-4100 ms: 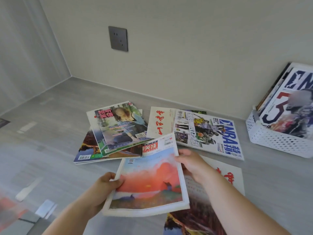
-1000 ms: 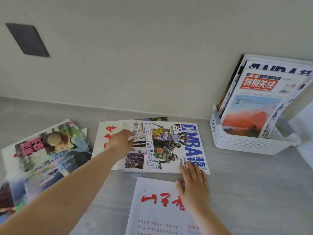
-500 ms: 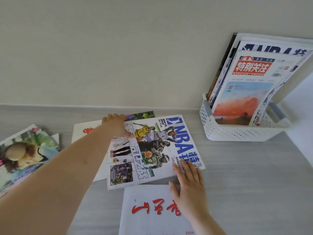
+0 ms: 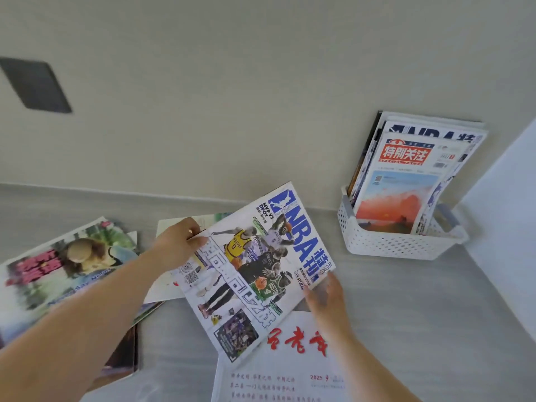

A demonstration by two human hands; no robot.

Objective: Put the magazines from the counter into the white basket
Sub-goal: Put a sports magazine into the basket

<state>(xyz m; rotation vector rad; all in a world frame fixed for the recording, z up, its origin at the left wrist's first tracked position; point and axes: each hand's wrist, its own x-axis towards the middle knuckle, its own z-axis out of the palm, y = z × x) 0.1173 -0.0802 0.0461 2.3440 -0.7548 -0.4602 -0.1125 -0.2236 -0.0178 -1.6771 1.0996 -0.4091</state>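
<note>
Counter (image 4: pixel 406 314), white magazine (image 4: pixel 290 372) half under NBA magazine (image 4: pixel 255 271)

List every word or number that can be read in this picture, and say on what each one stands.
"NBA": lifted NBA magazine.
"MVP VS DPOY": same cover.
"INDIANA": yellow jersey on that cover.
"特别关注", "SPECIAL FOCUS": front magazine in the white basket.
"NBA", cut off: rear magazine there.
"2025 9": white magazine with red calligraphy.
Pink title on the left magazine: blurred.
Small print elsewhere: too small.
</note>
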